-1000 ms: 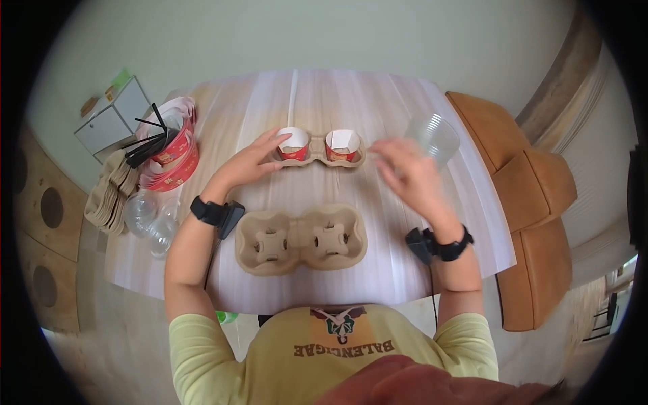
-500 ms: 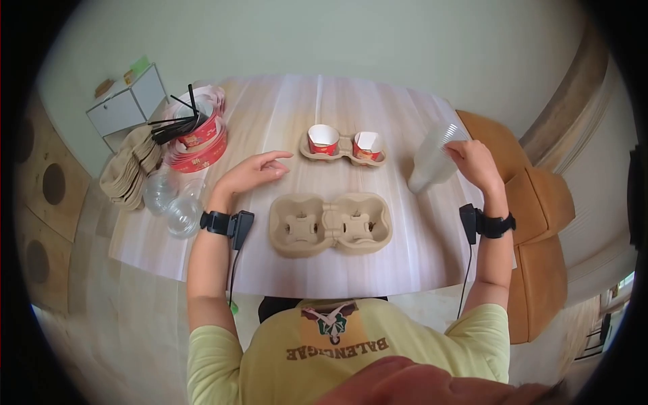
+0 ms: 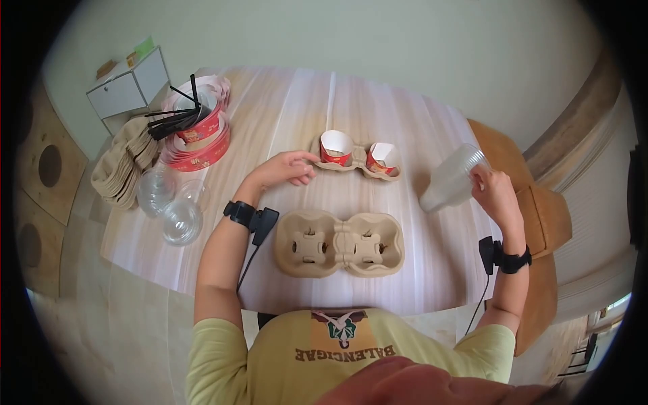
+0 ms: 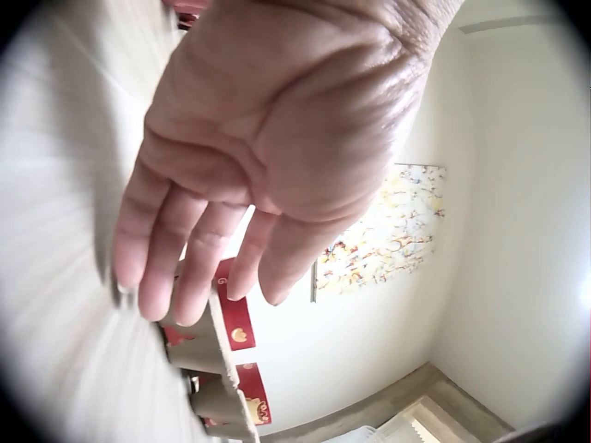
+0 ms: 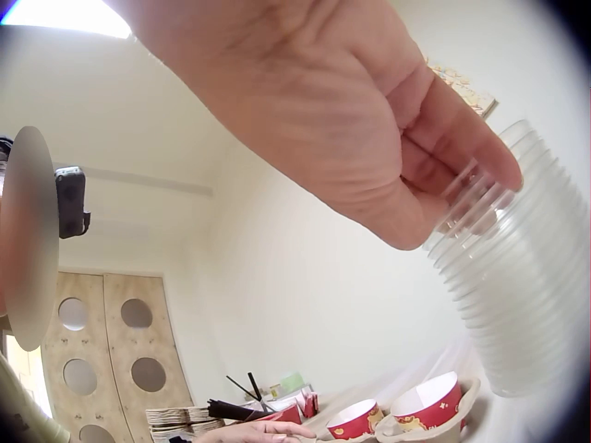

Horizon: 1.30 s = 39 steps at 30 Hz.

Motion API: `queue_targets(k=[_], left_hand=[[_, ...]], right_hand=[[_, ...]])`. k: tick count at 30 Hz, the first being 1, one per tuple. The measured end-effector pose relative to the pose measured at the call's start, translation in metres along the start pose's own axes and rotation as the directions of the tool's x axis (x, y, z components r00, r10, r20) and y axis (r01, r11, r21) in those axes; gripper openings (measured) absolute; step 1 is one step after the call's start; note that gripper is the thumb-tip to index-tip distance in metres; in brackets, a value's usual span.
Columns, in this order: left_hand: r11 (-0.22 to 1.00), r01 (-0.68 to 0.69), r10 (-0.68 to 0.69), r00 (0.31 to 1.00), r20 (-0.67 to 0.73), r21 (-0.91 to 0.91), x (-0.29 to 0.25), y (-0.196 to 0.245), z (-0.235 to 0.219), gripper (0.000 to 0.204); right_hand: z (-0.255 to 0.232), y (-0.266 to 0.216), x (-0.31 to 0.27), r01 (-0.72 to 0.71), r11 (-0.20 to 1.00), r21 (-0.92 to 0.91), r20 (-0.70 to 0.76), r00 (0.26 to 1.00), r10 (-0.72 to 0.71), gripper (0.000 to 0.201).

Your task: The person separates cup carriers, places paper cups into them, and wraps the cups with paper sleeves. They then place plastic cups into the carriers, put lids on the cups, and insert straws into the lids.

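Observation:
My right hand (image 3: 498,197) pinches the rim of the top cup in a nested stack of clear plastic cups (image 5: 517,286), thumb on one side and fingers on the other. The stack (image 3: 447,183) leans at the table's right side, its rims toward the hand. My left hand (image 3: 282,170) has its fingers loosely extended, the tips by the left edge of the far pulp cup carrier (image 3: 358,160). In that carrier sit two red paper sleeves (image 3: 334,159) with white insides. Closer to me lies a bigger two-hole pulp carrier (image 3: 340,244), nothing in its wells.
On the left stand nested red paper bands (image 3: 196,156) with black straws (image 3: 177,121) on top. Beside them are stacked pulp carriers (image 3: 121,162) and clear domed lids (image 3: 181,221). A brown leather seat (image 3: 550,216) adjoins the table's right edge.
My right hand moved right to the clear cup stack and now pinches the top rim. My left hand came away from the far carrier's sleeve and stays near its left edge. The view shifted.

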<state>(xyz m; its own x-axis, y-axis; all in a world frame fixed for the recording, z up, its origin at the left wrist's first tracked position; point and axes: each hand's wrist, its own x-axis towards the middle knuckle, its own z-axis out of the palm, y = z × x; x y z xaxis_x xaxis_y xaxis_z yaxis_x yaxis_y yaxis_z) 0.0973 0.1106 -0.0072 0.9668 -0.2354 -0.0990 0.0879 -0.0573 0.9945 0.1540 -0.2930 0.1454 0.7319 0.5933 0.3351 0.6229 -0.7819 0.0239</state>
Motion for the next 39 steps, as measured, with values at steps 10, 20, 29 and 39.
queue_targets(k=[10, 20, 29, 39], left_hand=[[0.984, -0.077, 0.07, 0.996, -0.046, -0.162, -0.003, -0.014, 0.006, 0.038], [0.953, -0.166, 0.15, 0.985, -0.08, -0.254, 0.0, -0.029, 0.0, 0.04], [0.964, -0.134, 0.116, 0.989, -0.089, -0.229, -0.001, -0.028, 0.004, 0.042], [0.963, -0.147, 0.136, 0.989, -0.066, -0.224, 0.001, -0.029, 0.002, 0.043]], right_hand=[[-0.024, 0.0, 0.001, 0.058, 0.998, 0.031, -0.262, 0.964, -0.048, 0.01], [-0.005, -0.079, 0.066, 0.494, 0.839, 0.229, -0.496, 0.801, -0.336, 0.014], [0.09, -0.119, 0.116, 0.544, 0.817, 0.193, -0.18, 0.838, -0.516, 0.013], [0.097, -0.113, 0.12, 0.504, 0.819, 0.275, -0.18, 0.864, -0.471, 0.014]])
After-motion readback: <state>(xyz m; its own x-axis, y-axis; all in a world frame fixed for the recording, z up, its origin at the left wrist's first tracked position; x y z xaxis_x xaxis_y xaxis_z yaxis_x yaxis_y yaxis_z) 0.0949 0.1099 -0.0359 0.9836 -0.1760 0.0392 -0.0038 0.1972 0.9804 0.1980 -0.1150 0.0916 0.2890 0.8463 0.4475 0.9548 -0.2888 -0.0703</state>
